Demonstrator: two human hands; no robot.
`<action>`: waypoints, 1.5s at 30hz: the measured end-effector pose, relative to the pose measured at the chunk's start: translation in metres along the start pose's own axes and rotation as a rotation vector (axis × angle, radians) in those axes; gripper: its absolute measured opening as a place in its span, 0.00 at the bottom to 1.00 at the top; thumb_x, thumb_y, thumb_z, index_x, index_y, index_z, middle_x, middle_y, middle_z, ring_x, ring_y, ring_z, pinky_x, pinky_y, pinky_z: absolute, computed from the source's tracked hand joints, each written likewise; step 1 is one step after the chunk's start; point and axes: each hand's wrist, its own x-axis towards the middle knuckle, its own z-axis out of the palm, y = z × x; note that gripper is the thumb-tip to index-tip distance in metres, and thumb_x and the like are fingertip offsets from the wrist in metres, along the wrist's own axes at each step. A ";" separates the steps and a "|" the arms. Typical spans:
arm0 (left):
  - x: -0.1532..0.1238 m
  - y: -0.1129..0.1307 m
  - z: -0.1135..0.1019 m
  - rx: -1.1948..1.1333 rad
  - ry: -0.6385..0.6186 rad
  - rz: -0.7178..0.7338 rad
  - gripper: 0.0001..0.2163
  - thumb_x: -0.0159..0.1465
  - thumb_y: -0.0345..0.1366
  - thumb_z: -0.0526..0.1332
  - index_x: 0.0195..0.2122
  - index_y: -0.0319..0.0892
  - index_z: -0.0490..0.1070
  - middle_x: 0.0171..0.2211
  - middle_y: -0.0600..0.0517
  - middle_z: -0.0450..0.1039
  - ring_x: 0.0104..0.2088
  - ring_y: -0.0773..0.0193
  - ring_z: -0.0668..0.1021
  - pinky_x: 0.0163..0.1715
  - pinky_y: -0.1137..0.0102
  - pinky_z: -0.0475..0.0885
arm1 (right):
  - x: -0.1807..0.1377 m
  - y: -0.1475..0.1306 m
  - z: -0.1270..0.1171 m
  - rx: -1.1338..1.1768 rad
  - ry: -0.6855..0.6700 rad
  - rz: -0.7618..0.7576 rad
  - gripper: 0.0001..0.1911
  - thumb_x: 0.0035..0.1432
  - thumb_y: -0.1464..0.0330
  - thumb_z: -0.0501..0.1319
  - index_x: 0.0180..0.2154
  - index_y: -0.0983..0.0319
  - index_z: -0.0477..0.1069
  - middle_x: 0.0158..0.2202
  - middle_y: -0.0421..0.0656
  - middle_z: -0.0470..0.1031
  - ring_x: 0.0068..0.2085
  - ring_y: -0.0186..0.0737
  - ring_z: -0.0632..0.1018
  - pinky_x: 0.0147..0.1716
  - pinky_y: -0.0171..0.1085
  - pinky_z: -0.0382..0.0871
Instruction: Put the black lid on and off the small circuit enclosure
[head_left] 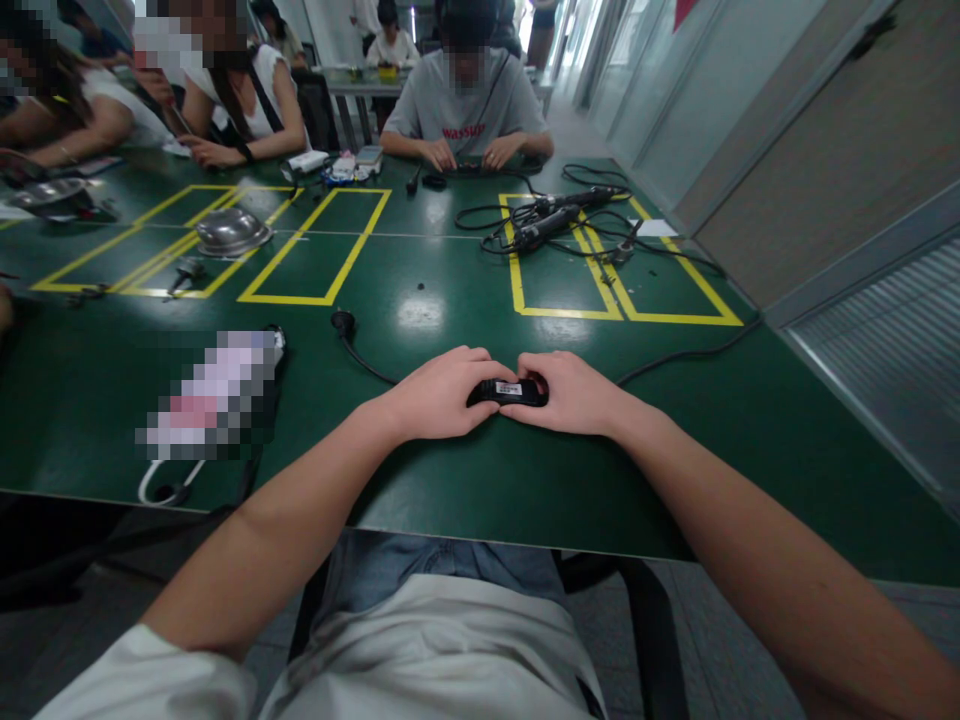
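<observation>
Both of my hands hold a small, dark, elongated device (pixel 509 389) with a white printed label facing up, low over the green table in front of me. My left hand (pixel 446 392) grips its left end between thumb and fingers. Around the right end, my right hand (pixel 576 392) is closed, with the thumbs near each other. The device's exact kind does not show, and its ends are partly covered. A black power plug (pixel 343 321) lies to the left, its cord running behind my left hand. Another black cord (pixel 686 353) leads rightward from behind my right hand.
A blurred-out phone-like object (pixel 217 395) lies left of my left arm. Farther back are a metal bowl (pixel 232 232), yellow tape outlines (pixel 289 299) and black corded tools (pixel 551 225). Across the table sits a person in a grey shirt (pixel 465 100); others sit at the left.
</observation>
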 end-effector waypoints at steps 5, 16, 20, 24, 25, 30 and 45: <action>0.000 -0.001 -0.001 -0.017 -0.008 -0.004 0.17 0.73 0.35 0.66 0.61 0.44 0.80 0.51 0.43 0.81 0.52 0.49 0.82 0.60 0.52 0.77 | 0.000 -0.001 -0.001 -0.004 -0.013 0.000 0.20 0.61 0.50 0.69 0.31 0.55 0.64 0.28 0.40 0.75 0.30 0.43 0.73 0.33 0.40 0.57; 0.005 -0.016 0.002 0.011 0.206 -0.125 0.14 0.73 0.35 0.65 0.58 0.45 0.80 0.55 0.45 0.84 0.56 0.49 0.82 0.64 0.50 0.76 | -0.003 0.008 -0.015 0.056 0.048 0.079 0.17 0.72 0.49 0.62 0.42 0.56 0.71 0.27 0.40 0.76 0.29 0.45 0.74 0.33 0.42 0.59; 0.005 -0.022 0.005 0.102 0.218 -0.225 0.14 0.73 0.34 0.63 0.59 0.43 0.79 0.56 0.44 0.83 0.59 0.48 0.81 0.66 0.49 0.75 | -0.002 0.015 -0.020 0.007 0.060 0.144 0.18 0.75 0.52 0.56 0.35 0.56 0.68 0.28 0.42 0.76 0.30 0.45 0.74 0.33 0.43 0.59; 0.003 -0.020 0.000 0.136 0.242 -0.295 0.16 0.72 0.35 0.65 0.60 0.42 0.77 0.60 0.40 0.78 0.52 0.51 0.83 0.58 0.53 0.79 | -0.002 0.020 -0.026 -0.026 -0.064 0.127 0.25 0.74 0.51 0.57 0.26 0.55 0.66 0.24 0.42 0.73 0.28 0.43 0.72 0.31 0.43 0.57; 0.003 -0.018 -0.003 0.140 0.255 -0.312 0.14 0.72 0.37 0.65 0.57 0.42 0.77 0.58 0.40 0.79 0.49 0.52 0.83 0.54 0.55 0.79 | -0.002 0.020 -0.027 -0.022 -0.099 0.128 0.27 0.74 0.50 0.57 0.24 0.56 0.66 0.23 0.42 0.72 0.27 0.42 0.71 0.31 0.43 0.58; 0.001 -0.010 -0.018 0.094 0.006 -0.394 0.11 0.73 0.43 0.64 0.35 0.44 0.76 0.33 0.49 0.81 0.32 0.57 0.79 0.37 0.63 0.71 | -0.003 0.025 -0.030 -0.009 -0.200 0.123 0.28 0.72 0.48 0.59 0.23 0.56 0.69 0.23 0.41 0.73 0.26 0.41 0.71 0.30 0.43 0.59; 0.003 0.003 -0.019 0.367 -0.270 -0.340 0.24 0.79 0.45 0.49 0.45 0.39 0.83 0.48 0.36 0.86 0.49 0.44 0.85 0.51 0.55 0.77 | -0.004 0.022 -0.029 -0.086 -0.251 0.161 0.23 0.72 0.51 0.58 0.26 0.56 0.68 0.30 0.45 0.76 0.33 0.45 0.74 0.36 0.43 0.61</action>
